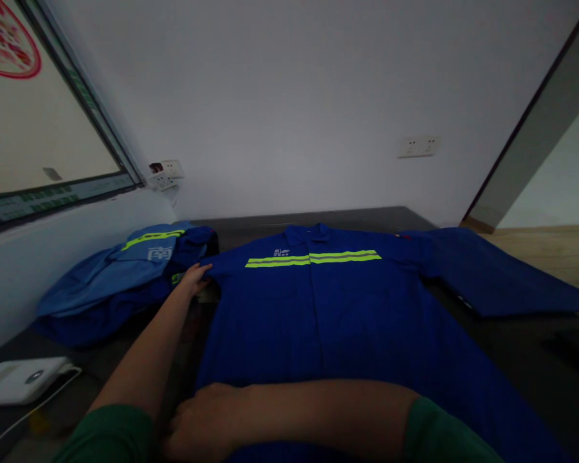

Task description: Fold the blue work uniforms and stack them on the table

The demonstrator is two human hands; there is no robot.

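Note:
A blue work jacket [280, 315] with yellow-green reflective bands across the chest lies spread face up, its collar toward the wall. At the end of its left-side sleeve, my left hand [195, 278] has its fingers closed on the cloth. My right arm crosses low over the jacket's front. Beside the jacket's left edge, my right hand [205, 418] is curled with its knuckles up. Its fingertips are dark and hidden, so what they hold cannot be made out.
Folded blue garments [120, 270] are heaped at the left by the wall. A white device [24, 381] with a cable lies at the lower left. A dark blue flat piece of cloth [492, 276] lies at the right. Beneath is a dark table [367, 218].

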